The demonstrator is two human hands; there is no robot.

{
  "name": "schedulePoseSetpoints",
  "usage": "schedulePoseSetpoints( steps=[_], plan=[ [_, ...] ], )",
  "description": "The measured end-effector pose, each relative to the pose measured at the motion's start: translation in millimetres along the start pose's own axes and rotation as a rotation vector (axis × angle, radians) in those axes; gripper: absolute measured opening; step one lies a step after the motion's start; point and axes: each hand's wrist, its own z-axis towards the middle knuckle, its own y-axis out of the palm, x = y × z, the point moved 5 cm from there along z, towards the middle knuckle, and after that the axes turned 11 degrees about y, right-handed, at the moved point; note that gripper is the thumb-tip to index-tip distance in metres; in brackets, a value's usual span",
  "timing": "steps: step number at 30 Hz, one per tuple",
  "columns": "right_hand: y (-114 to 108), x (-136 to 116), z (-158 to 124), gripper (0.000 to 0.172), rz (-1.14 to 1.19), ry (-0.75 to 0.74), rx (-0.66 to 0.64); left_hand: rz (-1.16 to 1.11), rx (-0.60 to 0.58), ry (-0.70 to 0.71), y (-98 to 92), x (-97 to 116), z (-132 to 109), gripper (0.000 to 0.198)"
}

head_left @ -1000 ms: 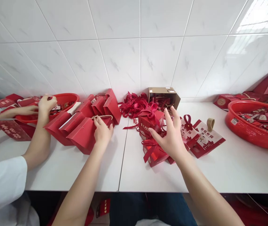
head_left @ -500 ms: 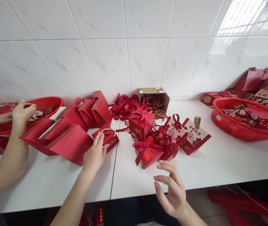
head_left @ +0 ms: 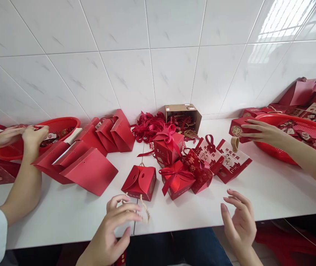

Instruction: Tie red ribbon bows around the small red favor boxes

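Note:
My left hand hovers at the table's near edge, fingers curled round the beige rope handle of a small red gift box that stands just beyond it. My right hand is held over the front edge, empty, with fingers apart. Beyond the box stand red ribbon-tied boxes and printed red cards.
A co-worker's hands at the left work by a red basket and flat red bags. Another person's hand at the right reaches by a red basket. A cardboard box and loose ribbons sit by the tiled wall.
My left hand has pulled the small red box by its rope handle toward the front edge. My right hand drew back to the near edge. Another person's hand has come in at the right.

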Motion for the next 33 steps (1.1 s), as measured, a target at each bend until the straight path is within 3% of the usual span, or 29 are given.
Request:
schedulePoseSetpoints(
  steps=[3,7,11,14,16,19,21,23,25,26,29,33],
  plan=[
    [4.1,-6.8,-4.5,0.015,0.032,-0.016,-0.081,-0.169,0.106,-0.018,-7.5,-1.4,1.0,0.018],
    [29.3,-23.8,-18.3,0.019,0.161,-0.014,-0.427,-0.019,0.263,-0.236,-9.6,-34.0,17.6,0.011],
    [70.1,-39.3,-37.9,0.020,0.206,0.039,-0.785,0.033,0.122,-0.334,11.6,-48.9,37.0,0.030],
    [91.7,-40.6,-45.1,0.032,0.142,0.092,-0.857,0.060,0.030,-0.356,19.8,-42.5,37.6,0.035],
    [95.0,-37.7,-45.5,0.038,0.125,0.112,-0.835,0.087,-0.010,-0.353,16.6,-34.2,34.8,0.039],
    [79.2,-32.0,-37.8,0.026,0.212,0.021,-0.683,0.070,0.019,-0.331,2.9,-16.0,35.7,0.048],
    [56.4,-19.3,-24.1,0.022,0.192,-0.025,-0.425,-0.054,0.144,-0.319,-2.6,2.1,40.8,0.054],
    [29.0,4.3,-5.2,0.022,0.063,0.058,-0.081,-0.289,0.286,-0.275,6.8,25.1,48.6,0.058],
    [6.2,33.4,14.1,0.045,-0.092,0.233,0.177,-0.526,0.336,-0.195,34.7,48.8,58.5,0.066],
    [-0.7,47.7,23.7,0.061,-0.155,0.316,0.226,-0.549,0.392,-0.206,50.1,55.6,61.8,0.070],
    [-6.7,85.3,49.6,0.093,-0.246,0.472,0.151,-0.423,0.423,-0.360,99.3,56.5,69.5,0.080],
    [-2.9,116.2,71.0,0.080,-0.250,0.518,0.008,-0.305,0.476,-0.373,127.1,37.0,79.1,0.090]
  ],
)
